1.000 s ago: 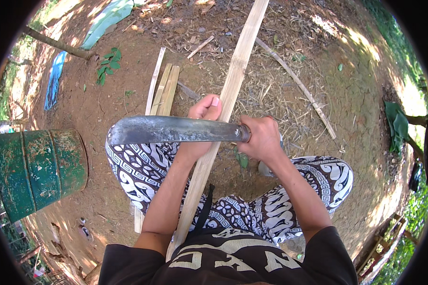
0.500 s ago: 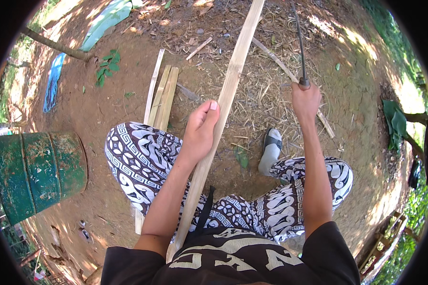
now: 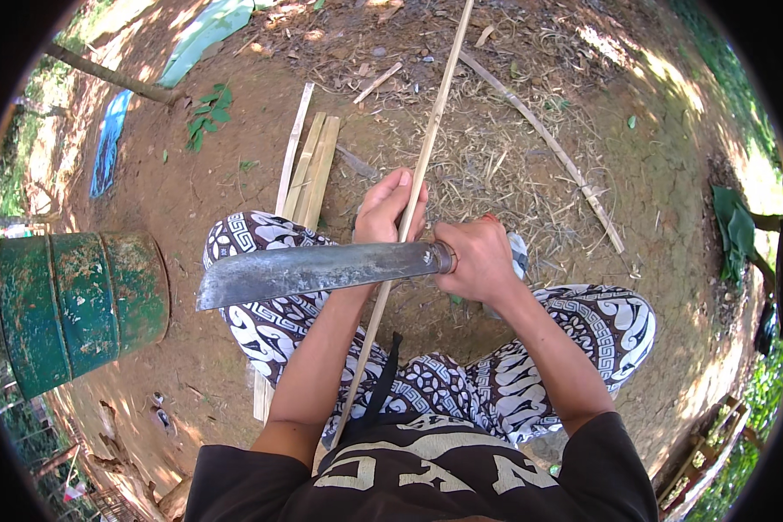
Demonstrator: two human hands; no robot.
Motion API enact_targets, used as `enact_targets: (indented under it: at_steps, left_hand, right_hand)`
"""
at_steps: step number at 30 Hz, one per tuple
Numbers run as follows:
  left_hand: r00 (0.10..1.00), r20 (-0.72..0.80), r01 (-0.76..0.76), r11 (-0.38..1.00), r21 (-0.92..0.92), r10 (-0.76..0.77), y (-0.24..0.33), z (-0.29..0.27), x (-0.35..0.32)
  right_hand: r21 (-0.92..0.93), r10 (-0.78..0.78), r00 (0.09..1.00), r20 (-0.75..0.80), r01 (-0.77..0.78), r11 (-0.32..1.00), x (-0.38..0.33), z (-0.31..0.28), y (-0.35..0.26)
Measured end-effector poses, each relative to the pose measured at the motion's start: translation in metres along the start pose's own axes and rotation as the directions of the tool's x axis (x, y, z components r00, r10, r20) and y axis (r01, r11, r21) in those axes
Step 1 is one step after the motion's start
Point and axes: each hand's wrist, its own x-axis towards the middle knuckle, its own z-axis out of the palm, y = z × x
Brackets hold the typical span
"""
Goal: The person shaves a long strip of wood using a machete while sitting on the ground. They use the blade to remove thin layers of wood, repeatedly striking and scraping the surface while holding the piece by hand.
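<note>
I see bare reddish ground (image 3: 235, 174) open on all sides, littered with dry straw. One green rusted metal drum (image 3: 78, 304) lies at the left, well apart from the hands. A bundle of about four flat split slats (image 3: 309, 165) lies ahead of my left knee. One long pale bamboo strip (image 3: 426, 139) runs away from my lap; my left hand (image 3: 390, 209) is wrapped round it. One broad, dull steel machete (image 3: 309, 270) lies across the strip, its handle gripped tight in my right hand (image 3: 478, 259).

The right hand (image 3: 477, 258) hides the machete's handle.
</note>
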Motion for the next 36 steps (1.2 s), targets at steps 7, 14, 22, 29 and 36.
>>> enact_targets:
  at_steps: [7,14,22,29,36]
  left_hand:
    - [1.0,0.009,0.007,0.999,0.043,-0.007,-0.003,0.007,-0.001]
    - [0.998,0.006,-0.055,0.979,0.198,0.054,-0.005,0.006,0.0]
    - [1.0,-0.002,0.0,0.974,0.225,0.001,-0.008,0.01,-0.018]
    - [0.996,-0.051,-0.055,0.937,0.345,0.077,-0.004,0.009,-0.003]
    - [0.978,-0.054,-0.152,0.868,0.472,0.201,-0.008,0.006,-0.005]
  right_hand:
    - [-0.038,-0.02,0.999,-0.049,0.018,0.999,0.0,-0.005,0.008]
    - [-0.154,-0.036,0.992,-0.124,0.017,0.988,0.004,-0.015,0.028]
    - [-0.068,0.615,0.633,-0.47,-0.72,0.69,0.031,-0.079,0.089]
    - [0.169,0.475,0.832,-0.287,-0.444,0.88,0.006,-0.057,0.051]
    - [-0.003,0.11,0.987,-0.113,-0.111,0.994,-0.001,-0.008,0.012]
